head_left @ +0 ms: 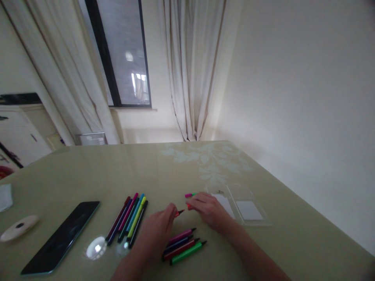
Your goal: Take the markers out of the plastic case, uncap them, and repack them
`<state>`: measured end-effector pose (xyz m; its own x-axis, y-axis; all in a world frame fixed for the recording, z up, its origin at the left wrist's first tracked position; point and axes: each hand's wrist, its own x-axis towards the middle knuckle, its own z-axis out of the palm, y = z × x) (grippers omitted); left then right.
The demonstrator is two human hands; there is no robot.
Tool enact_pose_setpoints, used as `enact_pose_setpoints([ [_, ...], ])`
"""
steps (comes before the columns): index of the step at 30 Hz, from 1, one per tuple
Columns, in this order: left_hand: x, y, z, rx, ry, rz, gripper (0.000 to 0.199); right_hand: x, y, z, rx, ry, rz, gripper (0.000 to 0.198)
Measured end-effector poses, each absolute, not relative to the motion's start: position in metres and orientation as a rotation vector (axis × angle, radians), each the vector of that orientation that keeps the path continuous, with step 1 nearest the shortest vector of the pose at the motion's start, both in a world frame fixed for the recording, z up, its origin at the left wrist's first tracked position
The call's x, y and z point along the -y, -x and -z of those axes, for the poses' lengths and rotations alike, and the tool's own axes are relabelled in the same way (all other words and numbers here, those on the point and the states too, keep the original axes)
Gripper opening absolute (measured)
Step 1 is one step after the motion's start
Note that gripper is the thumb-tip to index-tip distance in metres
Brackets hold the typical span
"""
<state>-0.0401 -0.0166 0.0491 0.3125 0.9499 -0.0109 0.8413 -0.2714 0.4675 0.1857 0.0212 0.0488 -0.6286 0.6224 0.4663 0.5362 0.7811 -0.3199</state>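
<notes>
My left hand (158, 226) is closed around a red-orange felt-tip marker (177, 213), its dark bare tip pointing right. Across a small gap, my right hand (209, 208) pinches a red-orange marker cap (188, 206). Just beyond my right fingers, a magenta piece and a green piece, likely marker caps (190, 195), lie on the table, partly hidden. Between my forearms are several uncapped markers, among them a green marker (187, 253) and a dark red marker (181, 249). To the left of my left hand lies a row of several capped markers (133, 220).
A clear plastic case (259, 222) with white cards lies open to the right. At left are a black tablet or phone (63, 236), a white oval object (19, 228) and a pale item (5, 197). The table (123, 168) meets a white wall on the right.
</notes>
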Motion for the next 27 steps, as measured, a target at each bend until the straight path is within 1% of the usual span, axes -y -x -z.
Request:
enact_pose_setpoints([
  [2,0.012,0.048,-0.052,-1.736,-2.16,-0.301,0.036,-0.032,-0.203,-0.048,2.268,0.944,-0.172,0.029],
  [4,0.008,0.055,-0.053,-1.805,-2.118,-0.317,0.036,-0.042,-0.217,-0.048,2.166,1.063,-0.178,0.029],
  [8,0.009,0.06,-0.05,-1.654,-2.154,-0.434,0.031,-0.044,-0.215,-0.045,2.129,1.22,-0.151,0.026],
  [12,0.013,0.057,-0.048,-1.478,-2.18,-0.398,0.022,-0.036,-0.184,-0.039,2.249,1.262,-0.2,0.017],
  [15,0.011,0.061,-0.052,-1.451,-2.14,-0.386,0.025,-0.033,-0.17,-0.037,2.33,1.317,-0.133,0.015],
  [17,0.009,0.066,-0.056,-1.607,-2.12,-0.412,0.029,-0.034,-0.167,-0.036,2.348,1.363,-0.075,0.014],
  [19,0.006,0.074,-0.058,-1.887,-2.136,-0.396,0.03,-0.034,-0.168,-0.036,2.34,1.418,-0.034,0.014],
  [21,0.005,0.082,-0.058,-2.197,-2.147,-0.32,0.028,-0.035,-0.169,-0.037,2.325,1.463,-0.017,0.014],
  [23,0.005,0.088,-0.055,-2.385,-2.131,-0.195,0.03,-0.035,-0.17,-0.037,2.304,1.483,-0.011,0.015],
  [25,0.005,0.09,-0.052,-2.408,-2.111,-0.081,0.032,-0.035,-0.171,-0.038,2.285,1.489,-0.003,0.015],
  [27,0.004,0.088,-0.051,-2.321,-2.159,-0.035,0.033,-0.035,-0.171,-0.038,2.275,1.483,-0.011,0.015],
])
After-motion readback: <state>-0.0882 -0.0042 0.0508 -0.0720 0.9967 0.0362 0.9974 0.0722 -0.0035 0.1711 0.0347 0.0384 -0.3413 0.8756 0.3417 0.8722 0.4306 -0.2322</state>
